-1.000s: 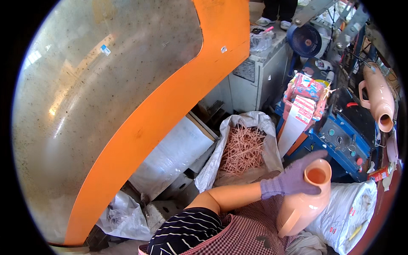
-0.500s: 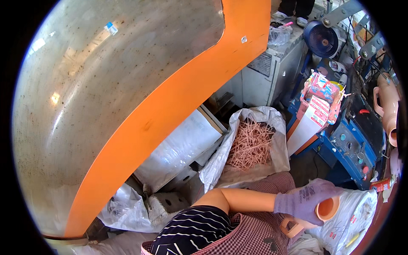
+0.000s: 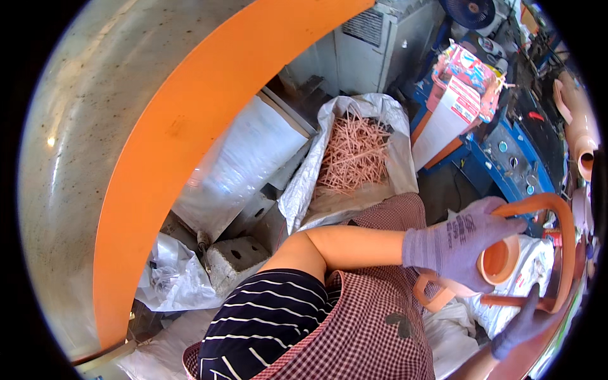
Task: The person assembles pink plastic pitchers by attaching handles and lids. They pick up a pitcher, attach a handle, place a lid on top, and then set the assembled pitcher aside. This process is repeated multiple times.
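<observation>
Gloved hands on an orange moulded piece

The left hand (image 3: 459, 244) wraps its fingers around the orange piece (image 3: 500, 259) at its round opening; the right hand (image 3: 522, 323) pinches its thin loop below.

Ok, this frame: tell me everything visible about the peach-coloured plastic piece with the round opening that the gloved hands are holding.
The peach-coloured hollow plastic piece looks moulded, smooth and slightly glossy. Its round open mouth faces the camera, showing a paler inner wall. A thin orange strip of the same plastic arcs from above the mouth around the right side and back underneath, with another loop low on the left. The left hand, in a grey-purple knit glove, wraps over it from the left; the gloved right hand touches the strip from below. It is held above a white sack.
</observation>
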Available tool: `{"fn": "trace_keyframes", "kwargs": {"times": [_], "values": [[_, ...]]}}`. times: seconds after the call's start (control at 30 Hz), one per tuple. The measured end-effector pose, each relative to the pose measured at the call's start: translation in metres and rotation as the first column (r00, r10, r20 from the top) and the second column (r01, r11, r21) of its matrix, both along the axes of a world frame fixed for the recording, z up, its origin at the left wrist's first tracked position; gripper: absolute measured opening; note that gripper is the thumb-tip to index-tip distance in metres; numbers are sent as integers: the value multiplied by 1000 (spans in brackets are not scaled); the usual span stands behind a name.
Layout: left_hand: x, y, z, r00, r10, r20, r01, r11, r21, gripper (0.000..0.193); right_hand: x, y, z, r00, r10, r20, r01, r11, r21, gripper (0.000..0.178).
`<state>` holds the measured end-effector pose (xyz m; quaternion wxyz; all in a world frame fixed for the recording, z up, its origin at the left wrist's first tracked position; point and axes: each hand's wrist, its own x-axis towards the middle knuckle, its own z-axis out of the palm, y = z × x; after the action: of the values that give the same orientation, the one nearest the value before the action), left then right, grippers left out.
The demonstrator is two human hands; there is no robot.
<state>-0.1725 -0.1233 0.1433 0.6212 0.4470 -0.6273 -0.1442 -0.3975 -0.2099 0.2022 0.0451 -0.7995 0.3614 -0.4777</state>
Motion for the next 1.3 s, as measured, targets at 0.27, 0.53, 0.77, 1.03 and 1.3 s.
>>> {"fn": "trace_keyframes", "kwargs": {"times": [0.27, 0.53, 0.77, 1.03, 1.3], "values": [[-6, 2, -11, 996, -87, 4, 86, 992, 95, 88, -8, 26, -92, 535, -243, 809, -653, 489, 578, 22], [11, 23, -15, 994, 108, -3, -103, 956, 274, 101, 29, -6, -81, 438, -472, 765, -785, 214, 581, 42], [18, 26, -2, 986, -146, 79, 114, 941, 318, 87, 52, 8, -102, 371, -476, 798, -864, 139, 484, 50], [2, 14, 3, 958, -256, 132, 209, 932, 295, 81, 55, -6, -95, 669, -364, 648, -719, -94, 689, 35], [2, -34, -31, 826, -140, -547, 485, 670, 561, 49, -29, 0, -145, 127, -276, 953, -991, -1, 131, 32]]}}
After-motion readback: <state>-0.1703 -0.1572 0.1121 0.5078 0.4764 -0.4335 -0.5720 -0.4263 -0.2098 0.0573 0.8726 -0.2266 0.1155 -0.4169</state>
